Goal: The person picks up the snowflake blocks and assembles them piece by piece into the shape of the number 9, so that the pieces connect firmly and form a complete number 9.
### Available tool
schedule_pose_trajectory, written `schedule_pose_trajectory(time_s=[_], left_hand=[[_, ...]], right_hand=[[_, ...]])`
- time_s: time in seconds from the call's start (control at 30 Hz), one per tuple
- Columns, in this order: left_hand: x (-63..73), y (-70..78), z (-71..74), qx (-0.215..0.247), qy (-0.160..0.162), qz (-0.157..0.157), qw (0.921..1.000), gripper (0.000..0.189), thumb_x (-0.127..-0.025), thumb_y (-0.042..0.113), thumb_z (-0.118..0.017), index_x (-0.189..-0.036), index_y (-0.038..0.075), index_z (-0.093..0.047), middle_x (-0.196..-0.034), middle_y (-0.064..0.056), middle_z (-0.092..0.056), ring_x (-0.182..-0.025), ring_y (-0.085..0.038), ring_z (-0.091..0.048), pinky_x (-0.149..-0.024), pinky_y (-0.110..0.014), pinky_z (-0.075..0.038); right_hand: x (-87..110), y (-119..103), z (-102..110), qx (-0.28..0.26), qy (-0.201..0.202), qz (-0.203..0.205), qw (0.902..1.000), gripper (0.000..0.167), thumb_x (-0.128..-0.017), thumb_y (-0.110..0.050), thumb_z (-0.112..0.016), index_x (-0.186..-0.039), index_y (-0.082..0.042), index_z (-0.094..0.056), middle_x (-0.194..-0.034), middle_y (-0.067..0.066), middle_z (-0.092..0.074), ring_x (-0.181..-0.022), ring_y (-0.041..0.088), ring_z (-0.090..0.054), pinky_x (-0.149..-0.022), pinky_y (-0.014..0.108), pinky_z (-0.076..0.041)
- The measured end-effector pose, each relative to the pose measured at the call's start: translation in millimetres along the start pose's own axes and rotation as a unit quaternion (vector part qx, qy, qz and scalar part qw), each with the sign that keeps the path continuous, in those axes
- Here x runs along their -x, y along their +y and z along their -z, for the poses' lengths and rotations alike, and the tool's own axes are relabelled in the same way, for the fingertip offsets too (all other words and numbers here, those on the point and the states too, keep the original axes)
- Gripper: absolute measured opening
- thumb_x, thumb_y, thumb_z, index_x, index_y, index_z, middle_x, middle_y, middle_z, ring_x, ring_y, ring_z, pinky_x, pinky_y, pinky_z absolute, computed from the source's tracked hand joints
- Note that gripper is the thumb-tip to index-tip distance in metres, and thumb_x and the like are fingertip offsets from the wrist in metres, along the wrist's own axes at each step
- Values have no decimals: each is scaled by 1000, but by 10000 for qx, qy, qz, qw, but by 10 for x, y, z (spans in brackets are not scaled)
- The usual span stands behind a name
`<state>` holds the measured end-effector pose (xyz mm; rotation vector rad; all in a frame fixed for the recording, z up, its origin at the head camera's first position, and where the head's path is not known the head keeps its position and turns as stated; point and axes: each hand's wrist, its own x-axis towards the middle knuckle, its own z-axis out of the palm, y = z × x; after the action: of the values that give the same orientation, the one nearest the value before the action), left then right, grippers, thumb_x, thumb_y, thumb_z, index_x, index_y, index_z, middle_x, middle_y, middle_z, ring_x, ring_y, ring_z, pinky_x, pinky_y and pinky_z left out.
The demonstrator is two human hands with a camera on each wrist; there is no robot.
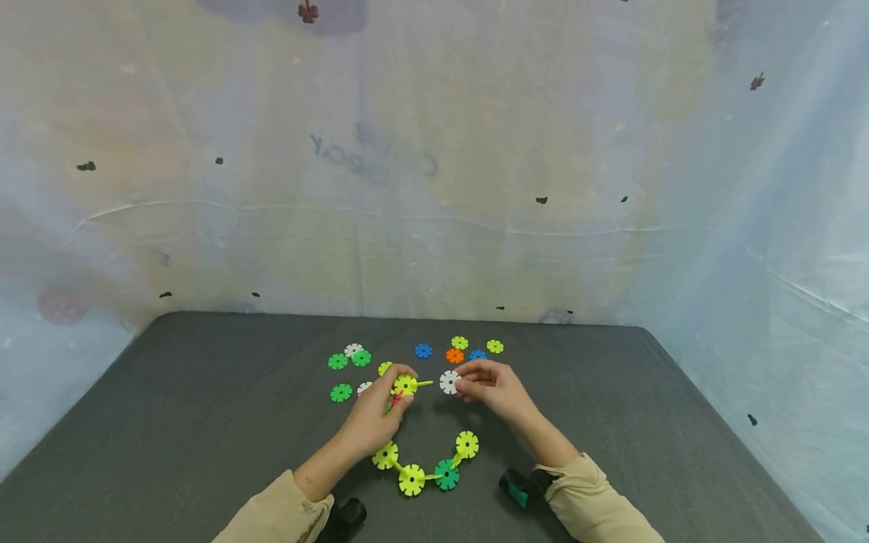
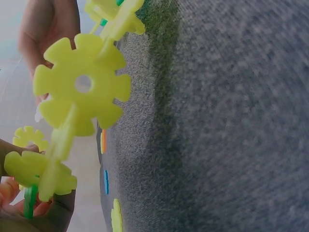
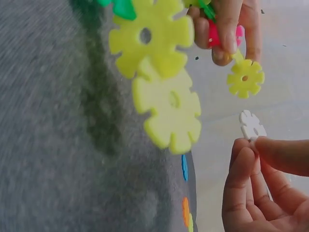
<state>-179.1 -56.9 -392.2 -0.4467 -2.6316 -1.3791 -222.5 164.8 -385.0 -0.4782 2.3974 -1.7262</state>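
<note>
My left hand (image 1: 372, 422) grips part of a string of notched plastic discs. A yellow disc (image 1: 405, 385) shows at its fingers, with a pink disc (image 3: 219, 35) and a bit of green beside it. Another yellow disc (image 3: 245, 78) sticks out towards the right hand. Below the hand, the string curves through yellow discs (image 1: 411, 480) and a green disc (image 1: 446, 475), joined by their slots. Between thumb and fingers my right hand (image 1: 501, 391) pinches a white disc (image 1: 449, 382) by its edge. A small gap separates it from the pieces in the left hand.
Loose discs lie on the dark grey table (image 1: 237, 407) beyond the hands: green discs (image 1: 341, 393) and white ones at left, a blue disc (image 1: 424, 351), an orange disc (image 1: 455, 356) and yellow ones (image 1: 495, 346) farther right. A pale sheet (image 1: 434, 249) hangs behind the table.
</note>
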Motion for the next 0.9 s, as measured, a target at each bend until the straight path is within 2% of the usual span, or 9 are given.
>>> schedule_pose_trajectory(time_s=[0.07, 0.33, 0.53, 0.73, 0.9], left_hand=[[-4, -4, 1, -10, 9, -4, 10000, 30, -93, 4, -61, -118, 17, -53, -111, -9, -63, -88, -19, -55, -76, -37, -45], [-9, 0, -5, 4, 36, -62, 10000, 30, -91, 2, -62, -118, 14, -54, -105, -8, -63, -82, -17, -53, -73, -35, -44], [-9, -23, -2, -17, -58, -221, 9997, 30, -92, 2, -61, -117, 15, -54, -99, -6, -62, -75, -15, -50, -69, -32, -41], [1, -50, 2, -5, -224, -305, 9993, 30, -93, 3, -60, -120, 15, -52, -81, -3, -57, -64, -13, -45, -62, -27, -39], [0, -29, 4, 34, -277, -391, 9988, 31, -93, 3, -60, -120, 15, -50, -83, -8, -61, -65, -12, -48, -60, -26, -40]], right_hand=[[-12, -11, -22, -72, -43, -11, 10000, 26, -92, -8, -63, -113, 8, -62, -96, 17, -68, -84, 23, -67, -79, 47, -55], [-37, -15, -75, -199, -192, 25, 9996, 27, -92, -9, -64, -112, 8, -62, -92, 13, -68, -86, 31, -66, -78, 44, -56], [-43, -26, -95, -310, -338, 68, 9989, 27, -91, -8, -64, -111, 10, -62, -90, 14, -69, -82, 26, -66, -75, 38, -57], [-32, -15, -103, -473, -347, 173, 9981, 27, -90, -7, -65, -109, 12, -63, -90, 16, -70, -78, 20, -67, -74, 35, -57], [-30, -13, -120, -523, -265, 301, 9978, 26, -89, -6, -66, -108, 12, -64, -90, 12, -70, -76, 18, -67, -75, 38, -58]])
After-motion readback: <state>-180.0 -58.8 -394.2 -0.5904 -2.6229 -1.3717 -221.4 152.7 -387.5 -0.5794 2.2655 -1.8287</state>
